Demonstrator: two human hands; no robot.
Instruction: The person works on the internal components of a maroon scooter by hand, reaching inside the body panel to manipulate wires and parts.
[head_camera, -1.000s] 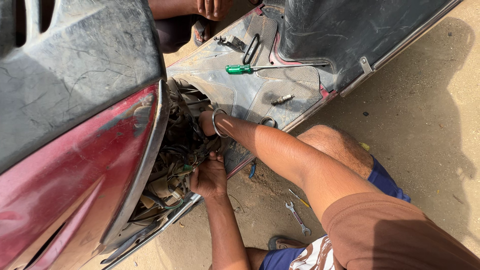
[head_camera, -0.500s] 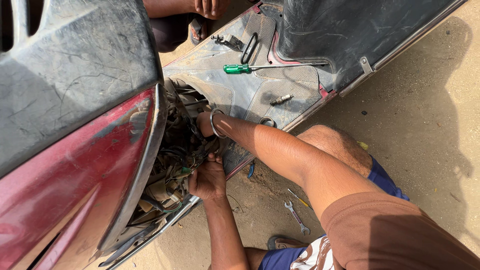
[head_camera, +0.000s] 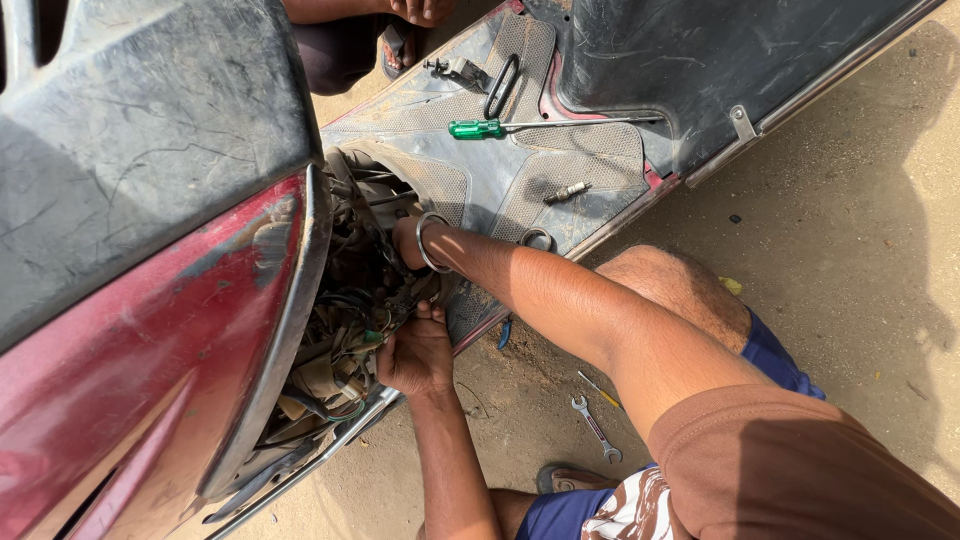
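A dark red scooter (head_camera: 120, 400) has its front panel open, showing a tangle of wires (head_camera: 345, 330) in the cavity. My left hand (head_camera: 415, 352) is at the cavity's lower edge, fingers closed on a bunch of these wires. My right hand (head_camera: 405, 240) reaches deeper into the cavity from the right. Only its wrist with a metal bangle (head_camera: 428, 242) shows; the fingers are hidden behind wires and bodywork.
A green-handled screwdriver (head_camera: 480, 128), a small metal plug-like part (head_camera: 567, 192) and a black loop (head_camera: 500, 85) lie on the grey footboard (head_camera: 600, 150). A wrench (head_camera: 597, 428) lies on the sandy ground by my knee (head_camera: 670, 290). Another person's feet (head_camera: 415, 12) stand at the top.
Both hands stay at the wiring cavity with almost no movement; the view has only shifted slightly.
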